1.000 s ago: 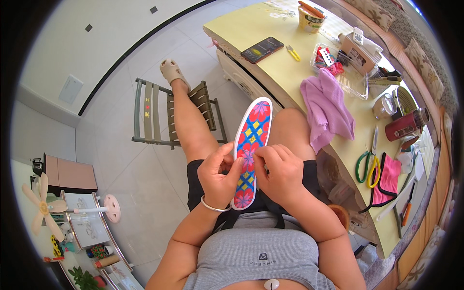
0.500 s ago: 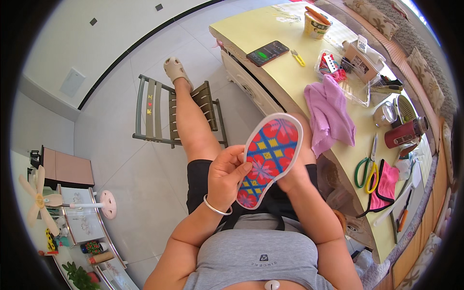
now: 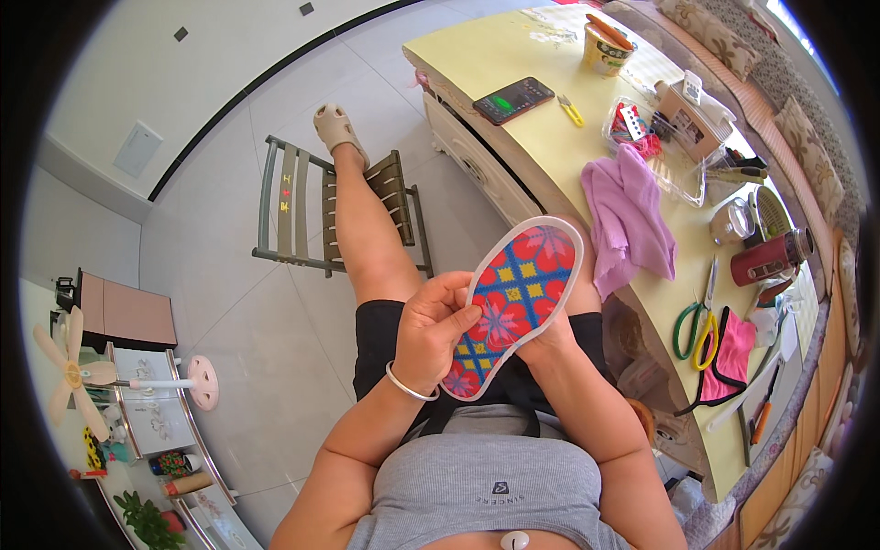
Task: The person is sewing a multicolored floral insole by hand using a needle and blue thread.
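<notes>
A shoe insole (image 3: 513, 307) with a red, blue, yellow and pink pattern and a white rim is held up over my lap. My left hand (image 3: 435, 332) pinches its left edge, the thumb on the patterned face and the other fingers curled at the rim. Behind the insole's right edge is my right hand (image 3: 548, 346); its fingers are hidden by the insole, so what they do or hold does not show. A silver-coloured bangle (image 3: 409, 384) circles my left wrist.
At my right stands a yellow-topped table (image 3: 541, 110) with a phone (image 3: 513, 100), a lilac cloth (image 3: 631, 215), green-and-yellow-handled scissors (image 3: 698, 321) and a dark red flask (image 3: 772, 258). My outstretched leg rests on a folding chair (image 3: 371, 206). A fan (image 3: 78, 374) stands at the left.
The insole has turned slightly, its wide end shifting right and its narrow end left. My right hand has moved up closer behind it. My left hand keeps its pinch.
</notes>
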`<control>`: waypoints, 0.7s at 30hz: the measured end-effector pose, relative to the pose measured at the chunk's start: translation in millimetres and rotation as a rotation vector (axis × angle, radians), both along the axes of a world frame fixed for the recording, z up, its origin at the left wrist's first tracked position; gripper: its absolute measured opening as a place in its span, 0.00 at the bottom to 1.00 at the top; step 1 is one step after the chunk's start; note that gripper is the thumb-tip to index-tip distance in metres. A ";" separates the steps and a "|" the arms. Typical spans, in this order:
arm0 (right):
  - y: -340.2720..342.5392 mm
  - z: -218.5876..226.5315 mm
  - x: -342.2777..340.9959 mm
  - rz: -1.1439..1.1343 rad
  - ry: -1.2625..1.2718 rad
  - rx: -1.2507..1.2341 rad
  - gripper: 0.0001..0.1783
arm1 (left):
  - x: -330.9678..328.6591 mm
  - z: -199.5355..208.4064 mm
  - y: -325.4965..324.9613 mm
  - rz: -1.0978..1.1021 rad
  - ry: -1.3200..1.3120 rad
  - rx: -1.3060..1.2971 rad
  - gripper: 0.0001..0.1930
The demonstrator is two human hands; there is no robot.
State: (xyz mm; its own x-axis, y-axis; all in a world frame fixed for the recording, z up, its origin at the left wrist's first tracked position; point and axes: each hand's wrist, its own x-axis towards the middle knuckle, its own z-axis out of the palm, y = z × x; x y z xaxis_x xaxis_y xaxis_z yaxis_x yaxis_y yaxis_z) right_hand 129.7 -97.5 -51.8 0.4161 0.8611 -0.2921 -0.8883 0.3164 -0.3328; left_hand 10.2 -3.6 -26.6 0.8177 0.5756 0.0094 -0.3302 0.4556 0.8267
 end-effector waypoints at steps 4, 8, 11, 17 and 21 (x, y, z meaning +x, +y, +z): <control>-2.3 6.3 -1.0 0.047 0.000 -0.042 0.16 | 1.2 -1.8 -1.9 0.020 -0.024 -0.017 0.16; -3.4 -4.4 -1.0 0.010 0.003 0.025 0.15 | 0.0 -9.1 -3.1 -0.011 -0.056 0.013 0.16; -7.2 -2.2 8.0 0.008 0.042 0.147 0.16 | 0.1 -9.4 -7.7 -0.025 -0.089 0.058 0.16; -31.4 10.1 71.5 -0.123 0.311 0.376 0.09 | 1.1 -3.9 6.0 0.088 0.046 -0.019 0.15; -97.2 8.4 132.1 -0.346 -0.070 0.379 0.09 | 0.4 4.4 19.0 0.244 0.057 -0.078 0.13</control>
State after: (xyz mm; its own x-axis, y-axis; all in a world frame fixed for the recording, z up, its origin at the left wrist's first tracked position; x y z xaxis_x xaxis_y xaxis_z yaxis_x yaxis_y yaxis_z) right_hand 261.8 -194.7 -43.4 0.7028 0.7095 0.0523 -0.6900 0.6977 -0.1926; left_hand 10.6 15.4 -22.3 0.6523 0.7532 -0.0851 -0.3920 0.4312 0.8126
